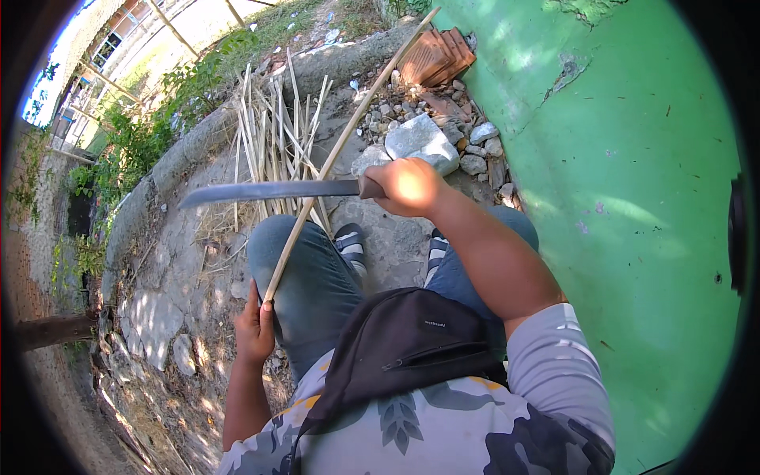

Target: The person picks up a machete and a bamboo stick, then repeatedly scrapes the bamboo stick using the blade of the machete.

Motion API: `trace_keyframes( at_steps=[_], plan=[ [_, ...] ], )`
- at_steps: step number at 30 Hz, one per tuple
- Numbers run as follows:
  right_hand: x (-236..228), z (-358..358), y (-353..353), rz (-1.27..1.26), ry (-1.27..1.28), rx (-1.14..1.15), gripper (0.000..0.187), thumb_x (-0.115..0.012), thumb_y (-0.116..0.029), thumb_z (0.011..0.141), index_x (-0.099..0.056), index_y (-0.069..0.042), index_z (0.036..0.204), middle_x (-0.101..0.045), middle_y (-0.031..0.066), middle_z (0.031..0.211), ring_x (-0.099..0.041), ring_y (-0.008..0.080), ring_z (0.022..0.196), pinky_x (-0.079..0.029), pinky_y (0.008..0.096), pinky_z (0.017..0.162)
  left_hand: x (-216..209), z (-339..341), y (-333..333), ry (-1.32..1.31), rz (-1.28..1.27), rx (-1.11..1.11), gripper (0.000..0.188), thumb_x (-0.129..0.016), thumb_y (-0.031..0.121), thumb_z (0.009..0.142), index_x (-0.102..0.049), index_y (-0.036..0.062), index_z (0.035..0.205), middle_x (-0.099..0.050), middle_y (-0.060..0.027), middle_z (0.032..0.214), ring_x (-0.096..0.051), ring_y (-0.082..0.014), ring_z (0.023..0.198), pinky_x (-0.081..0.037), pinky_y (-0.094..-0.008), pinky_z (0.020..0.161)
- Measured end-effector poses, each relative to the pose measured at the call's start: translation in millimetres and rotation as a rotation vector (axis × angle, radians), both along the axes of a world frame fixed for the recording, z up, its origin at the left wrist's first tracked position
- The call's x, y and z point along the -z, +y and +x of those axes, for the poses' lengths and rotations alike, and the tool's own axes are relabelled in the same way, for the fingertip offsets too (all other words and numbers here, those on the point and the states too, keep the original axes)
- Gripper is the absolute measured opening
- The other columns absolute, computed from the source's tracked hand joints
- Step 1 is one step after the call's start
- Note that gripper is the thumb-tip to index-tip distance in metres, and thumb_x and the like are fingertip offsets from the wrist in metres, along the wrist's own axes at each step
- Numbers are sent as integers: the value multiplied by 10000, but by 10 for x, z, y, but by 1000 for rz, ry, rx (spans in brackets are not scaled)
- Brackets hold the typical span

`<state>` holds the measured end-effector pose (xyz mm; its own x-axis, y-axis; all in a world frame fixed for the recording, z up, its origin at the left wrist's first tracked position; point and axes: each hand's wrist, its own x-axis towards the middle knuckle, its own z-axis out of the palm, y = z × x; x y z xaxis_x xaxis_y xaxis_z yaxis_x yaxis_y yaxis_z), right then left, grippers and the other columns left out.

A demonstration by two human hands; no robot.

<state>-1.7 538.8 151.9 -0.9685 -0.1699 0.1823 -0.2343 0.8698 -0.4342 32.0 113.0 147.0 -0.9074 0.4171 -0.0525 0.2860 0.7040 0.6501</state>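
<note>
My right hand (406,188) is closed round the handle of a machete (273,191), whose long blade points left across the view. Under or against the blade runs a long, thin wooden strip (339,146), slanting from my left knee up to the far right. I cannot tell whether blade and strip touch. Its near end is pinched between the thumb and fingers of my left hand (255,324), beside my left knee. Beyond the machete lies a loose pile of similar pale strips (273,131) on the ground.
A green wall (625,198) rises on the right. Stacked reddish bricks (437,57), a large pale stone (422,142) and rubble lie by it. A low, curved concrete edge (170,162) with plants runs along the left. A black bag (412,332) rests on my lap.
</note>
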Motion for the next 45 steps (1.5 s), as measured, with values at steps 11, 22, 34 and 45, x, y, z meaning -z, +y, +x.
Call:
trace_keyframes(
  at_steps=[11,22,34,45],
  plan=[
    [281,-185,446,-257,201,359,206,-689,-214,857,-681,-156,1054,-722,146,914,-701,385,900,-558,484,759,14,-24,43,-34,-29,-10,546,-491,221,1068,-366,7,1555,-643,-142,813,-604,-151,723,-493,-290,702],
    [231,-212,198,-48,-24,184,208,-703,-263,849,-659,-113,985,-716,148,828,-696,383,828,-532,479,806,106,6,-2,13,97,-22,553,-485,227,1078,-349,-19,1554,-702,-124,943,-598,-119,809,-492,-275,761],
    [95,-75,-6,114,27,26,220,-751,-229,775,-624,-129,923,-708,123,791,-704,377,807,-552,487,717,217,45,-100,-124,298,-74,655,-596,195,1035,-297,-25,1573,-621,-19,754,-520,-68,661,-441,-242,635],
    [281,-94,222,-215,112,335,182,-635,-198,883,-648,-177,1063,-667,159,923,-670,415,860,-539,506,748,-57,53,48,-1,-88,-61,622,-626,255,1017,-391,-20,1523,-586,-78,683,-568,-161,597,-468,-317,599]
  ],
)
